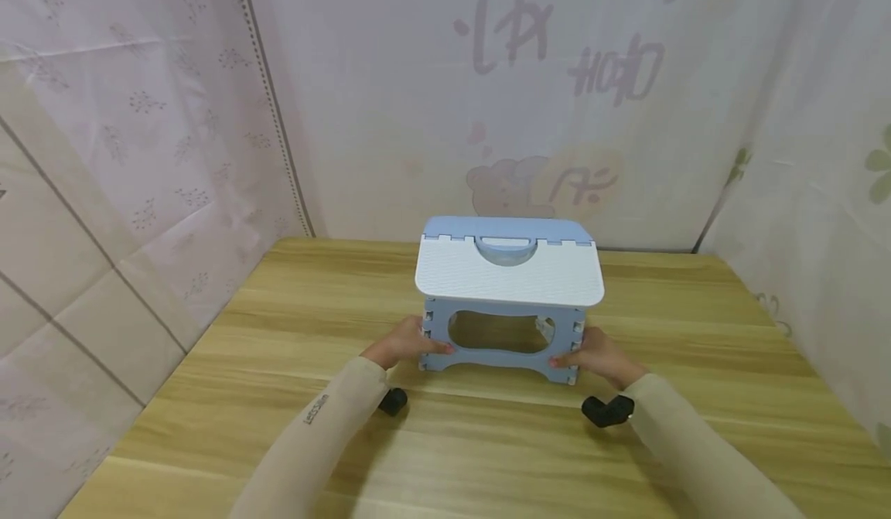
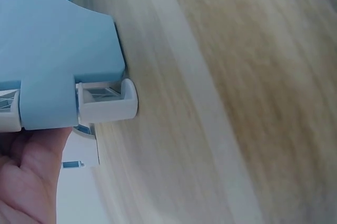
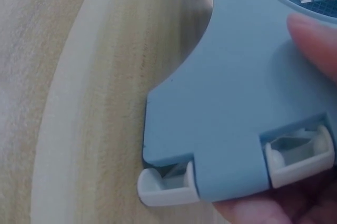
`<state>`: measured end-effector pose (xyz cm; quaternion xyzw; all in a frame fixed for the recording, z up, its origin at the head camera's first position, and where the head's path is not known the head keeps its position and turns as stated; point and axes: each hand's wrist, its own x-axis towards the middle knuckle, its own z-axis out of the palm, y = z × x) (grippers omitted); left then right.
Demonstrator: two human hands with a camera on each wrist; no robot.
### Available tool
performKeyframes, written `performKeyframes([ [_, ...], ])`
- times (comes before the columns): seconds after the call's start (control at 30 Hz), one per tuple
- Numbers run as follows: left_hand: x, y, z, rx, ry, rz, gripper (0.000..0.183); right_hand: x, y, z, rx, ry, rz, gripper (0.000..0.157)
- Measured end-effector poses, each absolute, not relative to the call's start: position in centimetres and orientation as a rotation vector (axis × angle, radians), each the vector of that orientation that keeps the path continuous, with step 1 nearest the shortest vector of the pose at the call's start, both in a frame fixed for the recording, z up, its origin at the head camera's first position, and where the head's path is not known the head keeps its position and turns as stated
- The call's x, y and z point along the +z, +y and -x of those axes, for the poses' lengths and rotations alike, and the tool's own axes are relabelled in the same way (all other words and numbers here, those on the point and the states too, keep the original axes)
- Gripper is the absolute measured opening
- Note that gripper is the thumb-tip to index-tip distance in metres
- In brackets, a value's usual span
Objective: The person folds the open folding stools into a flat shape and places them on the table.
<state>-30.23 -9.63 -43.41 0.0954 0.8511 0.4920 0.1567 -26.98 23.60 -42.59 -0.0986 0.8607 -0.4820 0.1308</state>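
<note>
A blue and white plastic folding stool [image 1: 511, 283] stands unfolded in the head view. Its seat is white at the front and blue at the back, with a handle slot between. My left hand [image 1: 406, 341] grips the blue leg panel at its left side, thumb across the front face. On the opposite side my right hand [image 1: 600, 355] holds the same panel, thumb near the oval opening. In the left wrist view, fingers [image 2: 37, 166] lie behind the hinged leg edge. The right wrist view has the thumb on the blue panel [image 3: 226, 92] and other fingers curled underneath.
The wood-grain table [image 1: 473, 449] extends around the stool. Pale printed curtains [image 1: 376, 117] hang behind it and along both sides. Black wrist-worn pieces [image 1: 608, 411] sit under the sleeves, just above the tabletop in this view.
</note>
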Motion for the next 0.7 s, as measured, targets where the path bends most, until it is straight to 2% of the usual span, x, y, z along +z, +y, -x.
performKeyframes([
  [0.7, -43.70, -9.65, 30.22, 1.436, 2.435, -0.284, 0.032, -42.83, 23.58, 26.93, -1.417, 2.498, 0.291, 0.072],
])
